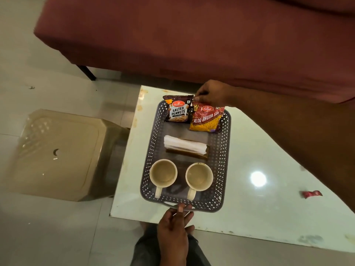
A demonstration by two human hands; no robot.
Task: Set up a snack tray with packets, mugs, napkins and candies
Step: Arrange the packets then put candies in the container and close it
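A grey perforated tray (pixel 223 160) sits on a white table. At its far end lie a brown salted peanuts packet (pixel 178 110) and a red and yellow aloo bhujia sev packet (pixel 206 119). My right hand (pixel 212 92) pinches the top edge of the sev packet. White napkins (pixel 184 144) in a brown holder lie across the tray's middle. Two cream mugs, the left one (pixel 163 174) and the right one (pixel 199 177), stand at the near end, handles toward me. My left hand (pixel 173 225) grips the tray's near handle. A red candy (pixel 311 194) lies on the table at the right.
The white table (pixel 249 150) has its near edge just past my left hand. A beige plastic stool (pixel 57 154) stands left of the table on the tiled floor. A maroon sofa (pixel 192 35) runs behind the table.
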